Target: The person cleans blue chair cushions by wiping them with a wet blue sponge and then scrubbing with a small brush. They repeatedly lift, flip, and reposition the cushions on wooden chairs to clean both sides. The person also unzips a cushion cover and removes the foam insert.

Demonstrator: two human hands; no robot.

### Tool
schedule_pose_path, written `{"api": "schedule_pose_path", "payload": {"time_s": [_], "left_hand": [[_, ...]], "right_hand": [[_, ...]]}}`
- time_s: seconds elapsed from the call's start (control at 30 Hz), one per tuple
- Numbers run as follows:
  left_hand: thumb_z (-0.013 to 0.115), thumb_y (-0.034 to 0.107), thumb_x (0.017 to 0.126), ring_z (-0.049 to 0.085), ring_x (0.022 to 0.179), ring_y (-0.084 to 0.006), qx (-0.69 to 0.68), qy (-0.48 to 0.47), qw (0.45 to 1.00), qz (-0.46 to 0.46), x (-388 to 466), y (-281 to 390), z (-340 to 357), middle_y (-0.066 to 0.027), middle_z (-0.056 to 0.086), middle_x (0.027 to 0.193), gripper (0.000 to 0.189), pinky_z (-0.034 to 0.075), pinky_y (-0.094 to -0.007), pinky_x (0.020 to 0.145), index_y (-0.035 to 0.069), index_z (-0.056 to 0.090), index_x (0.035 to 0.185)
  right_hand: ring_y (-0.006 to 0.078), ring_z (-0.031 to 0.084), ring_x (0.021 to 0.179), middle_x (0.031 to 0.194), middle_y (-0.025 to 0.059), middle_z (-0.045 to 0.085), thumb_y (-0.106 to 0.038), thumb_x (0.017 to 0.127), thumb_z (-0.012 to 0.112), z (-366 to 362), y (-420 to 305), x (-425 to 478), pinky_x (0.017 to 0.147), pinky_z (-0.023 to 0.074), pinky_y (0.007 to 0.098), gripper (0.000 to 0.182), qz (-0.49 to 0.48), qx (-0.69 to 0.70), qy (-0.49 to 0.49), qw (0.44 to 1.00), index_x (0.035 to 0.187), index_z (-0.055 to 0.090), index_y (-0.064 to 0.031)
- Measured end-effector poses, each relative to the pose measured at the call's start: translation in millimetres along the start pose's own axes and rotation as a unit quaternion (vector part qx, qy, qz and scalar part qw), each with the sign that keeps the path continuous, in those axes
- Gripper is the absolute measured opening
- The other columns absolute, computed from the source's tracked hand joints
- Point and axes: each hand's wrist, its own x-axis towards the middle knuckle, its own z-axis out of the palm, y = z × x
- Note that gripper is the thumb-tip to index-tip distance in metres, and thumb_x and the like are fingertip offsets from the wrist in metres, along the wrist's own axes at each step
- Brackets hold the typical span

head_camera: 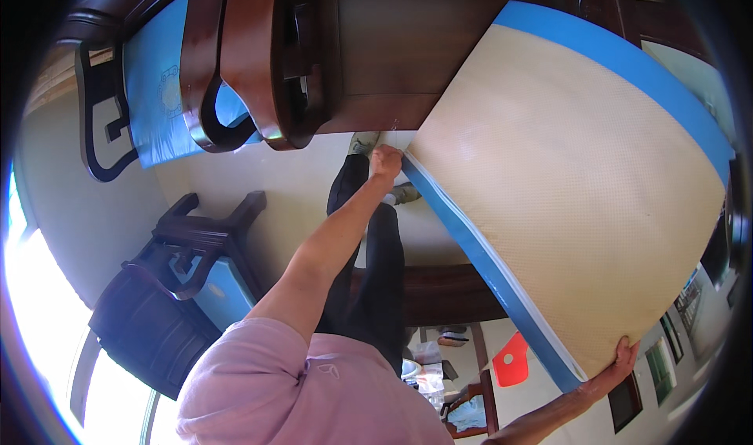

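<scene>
A large, flat seat cushion [565,192] with a tan, textured face and blue sides is tilted up on the right, over a dark wooden seat [382,51]. My left hand [386,160] is closed on its near left corner, where a whitish strip runs along the blue edge. At the lower right corner my right hand [620,362] grips the cushion, its thumb on the tan face and the other fingers mostly hidden. Between the two hands the long blue side faces me.
Curved wooden armrests [250,63] stand left of the seat, beside another blue cushion [159,86]. A dark wooden chair [159,304] with a blue cushion is at the left. A dark wooden edge [435,295] lies near my legs, and a red stool [510,360] is beyond it.
</scene>
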Motion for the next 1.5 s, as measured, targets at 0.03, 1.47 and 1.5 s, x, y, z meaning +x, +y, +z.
{"api": "schedule_pose_path", "payload": {"time_s": [0.03,1.47,1.5], "left_hand": [[0.063,0.011,0.084,0.064,0.085,-0.0255,-0.055,-0.013,0.998,-0.033,-15.4,13.2,-1.0,-0.0142,0.066,0.092,0.016,0.056,-0.0423,0.074,0.001,0.064,0.096],[0.068,-0.001,0.075,0.055,0.117,-0.023,-0.426,-0.241,0.855,0.172,-300.2,173.5,-179.3,-0.0097,0.057,0.125,0.07,0.044,-0.0391,0.104,0.002,0.043,0.14],[0.068,0.0,0.075,0.055,0.117,-0.0229,-0.423,-0.241,0.854,0.182,-307.2,176.1,-181.5,-0.0097,0.057,0.125,0.07,0.044,-0.0389,0.103,0.002,0.043,0.14]], "right_hand": [[0.0223,0.058,0.104,0.121,0.0129,0.059,-0.027,0.085,0.066,-4.0,-2.5,5.3,0.09,0.0437,0.0323,0.058,0.001,-0.015,0.006,1.0,0.133,0.05,0.0023],[0.0154,0.066,0.092,0.104,0.006,0.069,-0.035,0.097,0.054,-88.3,-43.4,128.2,0.081,0.0519,0.0282,0.038,0.074,0.064,-0.224,0.97,0.114,0.064,-0.0026],[0.0157,0.066,0.092,0.104,0.0059,0.069,-0.035,0.097,0.055,-90.2,-41.1,128.2,0.081,0.0519,0.0284,0.038,0.083,0.066,-0.234,0.966,0.114,0.064,-0.003]]}}
